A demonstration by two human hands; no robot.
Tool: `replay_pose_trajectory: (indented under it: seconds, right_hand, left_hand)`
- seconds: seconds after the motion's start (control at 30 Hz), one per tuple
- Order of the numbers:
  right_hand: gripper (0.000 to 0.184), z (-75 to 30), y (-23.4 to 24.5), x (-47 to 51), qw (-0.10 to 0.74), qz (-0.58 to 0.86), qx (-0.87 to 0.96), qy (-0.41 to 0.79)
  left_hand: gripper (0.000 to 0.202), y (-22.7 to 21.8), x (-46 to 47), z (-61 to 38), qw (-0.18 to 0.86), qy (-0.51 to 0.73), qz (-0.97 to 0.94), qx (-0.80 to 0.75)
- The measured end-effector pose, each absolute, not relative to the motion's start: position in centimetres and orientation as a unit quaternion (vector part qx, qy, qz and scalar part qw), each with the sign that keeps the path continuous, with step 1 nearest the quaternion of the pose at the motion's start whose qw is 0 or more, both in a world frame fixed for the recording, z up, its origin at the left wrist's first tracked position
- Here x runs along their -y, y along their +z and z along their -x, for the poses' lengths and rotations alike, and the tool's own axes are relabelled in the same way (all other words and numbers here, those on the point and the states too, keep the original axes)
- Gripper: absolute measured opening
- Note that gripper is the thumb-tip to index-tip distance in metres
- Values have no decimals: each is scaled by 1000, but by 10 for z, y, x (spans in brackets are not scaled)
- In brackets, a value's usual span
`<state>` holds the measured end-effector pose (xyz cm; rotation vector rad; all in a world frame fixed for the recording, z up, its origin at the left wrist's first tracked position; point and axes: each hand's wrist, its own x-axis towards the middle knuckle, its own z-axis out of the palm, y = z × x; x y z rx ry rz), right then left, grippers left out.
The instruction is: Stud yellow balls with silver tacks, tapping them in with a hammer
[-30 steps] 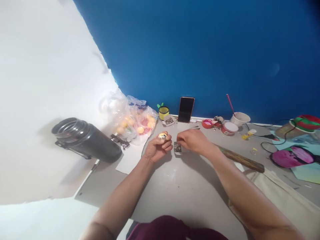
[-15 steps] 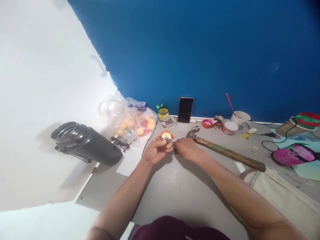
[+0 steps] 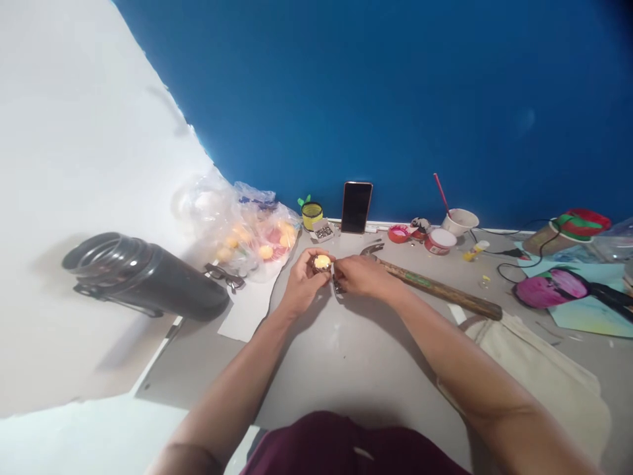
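My left hand [image 3: 302,282] is closed around a small yellow ball [image 3: 322,262], held just above the table. Shiny metal bits show along the ball's lower side. Close beside it, my right hand [image 3: 360,276] has its fingers pinched together near the ball. A small dark, partly shiny thing [image 3: 337,286] shows under those fingertips; its kind cannot be made out. Behind the right hand lies a claw hammer [image 3: 440,290] with a worn wooden handle. A small open box [image 3: 324,232] of shiny metal pieces sits beyond the left hand.
A dark flask [image 3: 148,274] leans at the left near glasses [image 3: 226,276] and a plastic bag [image 3: 257,237] of yellow balls. A phone [image 3: 357,206] stands against the blue wall. Rightward are a white cup [image 3: 462,222], a glue bottle [image 3: 476,251], a pink case [image 3: 551,288] and cream cloth [image 3: 534,376].
My right hand has come closer to the ball, and my left hand has turned slightly with it. The whole view has shifted, so the table things appear further left.
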<state>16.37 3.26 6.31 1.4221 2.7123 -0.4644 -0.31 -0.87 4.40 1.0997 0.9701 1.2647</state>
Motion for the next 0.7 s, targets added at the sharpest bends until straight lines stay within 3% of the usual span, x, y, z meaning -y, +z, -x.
replay_pose_trajectory:
  seconds: [0.1, 0.27, 0.43, 0.7]
  right_hand:
    - [27, -174, 62, -43, -61, -444, -869, -209]
    - [12, -187, 60, -54, -185, -412, -795, -405]
    - [27, -188, 62, -53, -290, -373, -704, -530]
    - [41, -185, 54, -55, -337, -355, -605, -628]
  left_hand:
    - [42, 44, 9, 2, 517, 541, -485, -452]
    - [44, 42, 7, 2, 478, 545, -486, -488]
    - [33, 37, 7, 2, 423, 539, -521, -510]
    - [31, 38, 10, 1, 368, 516, -556, -538]
